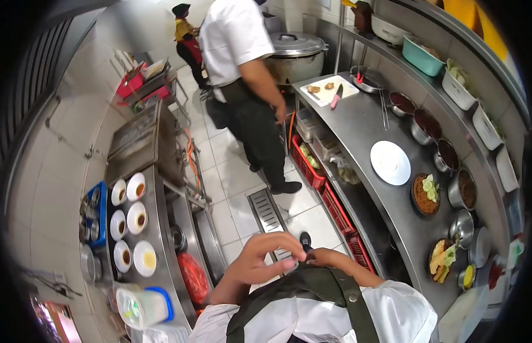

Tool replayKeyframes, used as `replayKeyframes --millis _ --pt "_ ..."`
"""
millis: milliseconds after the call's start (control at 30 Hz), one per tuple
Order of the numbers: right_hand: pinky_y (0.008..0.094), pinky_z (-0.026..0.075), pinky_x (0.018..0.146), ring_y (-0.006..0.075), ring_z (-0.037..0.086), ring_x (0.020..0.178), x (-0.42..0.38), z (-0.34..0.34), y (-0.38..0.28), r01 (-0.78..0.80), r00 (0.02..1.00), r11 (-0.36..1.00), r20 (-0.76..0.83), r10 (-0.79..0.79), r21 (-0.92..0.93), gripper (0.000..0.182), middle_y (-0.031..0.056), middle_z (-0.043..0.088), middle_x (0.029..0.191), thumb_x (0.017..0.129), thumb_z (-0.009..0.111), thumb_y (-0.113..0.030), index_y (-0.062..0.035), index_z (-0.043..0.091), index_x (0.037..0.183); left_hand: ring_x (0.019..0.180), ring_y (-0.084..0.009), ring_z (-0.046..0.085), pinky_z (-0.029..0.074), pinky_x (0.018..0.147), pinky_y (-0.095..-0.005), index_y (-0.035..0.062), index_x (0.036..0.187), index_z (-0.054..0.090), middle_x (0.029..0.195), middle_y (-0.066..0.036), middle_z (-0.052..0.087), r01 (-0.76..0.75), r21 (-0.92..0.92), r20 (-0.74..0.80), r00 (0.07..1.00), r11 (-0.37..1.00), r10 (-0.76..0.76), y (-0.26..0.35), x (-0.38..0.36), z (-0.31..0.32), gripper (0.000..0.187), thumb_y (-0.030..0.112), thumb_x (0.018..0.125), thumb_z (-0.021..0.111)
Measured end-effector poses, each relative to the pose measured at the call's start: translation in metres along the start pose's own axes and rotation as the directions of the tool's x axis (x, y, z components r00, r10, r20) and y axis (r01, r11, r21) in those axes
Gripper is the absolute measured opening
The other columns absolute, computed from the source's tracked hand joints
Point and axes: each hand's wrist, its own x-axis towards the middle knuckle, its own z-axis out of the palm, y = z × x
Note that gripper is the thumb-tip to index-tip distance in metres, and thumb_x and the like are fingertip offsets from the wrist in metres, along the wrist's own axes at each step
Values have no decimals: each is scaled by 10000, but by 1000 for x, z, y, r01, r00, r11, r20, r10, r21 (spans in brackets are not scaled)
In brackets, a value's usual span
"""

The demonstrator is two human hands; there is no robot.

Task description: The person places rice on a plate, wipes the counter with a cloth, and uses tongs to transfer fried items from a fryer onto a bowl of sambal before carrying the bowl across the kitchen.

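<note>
My left hand (268, 257) is raised in front of my waist, its fingers bent and the thumb apart from them. Nothing shows in it. Its fingertips come close to my right hand (324, 258), which is held low against the dark green apron (311, 286). The right fingers are mostly hidden, so I cannot make out whether they hold anything. Along the counter to my right are a white plate (390, 163), a brown plate of noodles with green garnish (426, 194) and a plate of fried food with greens (442, 260).
A person in a white shirt (234, 46) stands ahead in the aisle; another is farther back. Left, a steel counter holds several white bowls (137, 217) with sauce and a plastic tub (141, 307). Right are sauce pots (426, 126), a cutting board with a knife (336, 98), and red crates (337, 208).
</note>
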Motion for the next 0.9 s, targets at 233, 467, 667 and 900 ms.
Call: replayKeyframes --millis 233,467,667,900 --pt "386 414 755 334 548 845 39 -133 38 -291 955 946 -99 279 -144 445 200 580 885 741 507 -411 4 591 880 840 -161 567 426 753 -260 6 954 547 888 -94 584 461 243 -95 887 854 -452 -125 65 -44 190 65 774 538" --pt "398 417 753 323 534 885 105 -282 61 -213 915 975 -363 179 -56 304 179 571 913 748 539 -314 -54 555 906 819 -142 567 424 748 -252 -7 938 541 898 -81 583 526 234 -282 842 818 -460 -150 117 -96 170 47 778 532" --pt "389 415 772 311 534 902 147 -343 46 -166 907 986 -393 153 2 307 177 566 943 749 546 -286 -46 545 940 701 -60 471 396 686 -193 10 954 531 757 0 497 572 -52 -369 751 819 -548 -176 140 -135 214 -24 742 537" --pt "372 422 753 308 551 857 200 -322 43 -40 990 999 -139 39 -3 316 186 581 887 742 557 -282 -40 548 946 666 -26 405 347 619 -164 5 864 521 736 29 441 522 -74 -353 783 850 -512 -215 177 -213 175 -59 714 457"
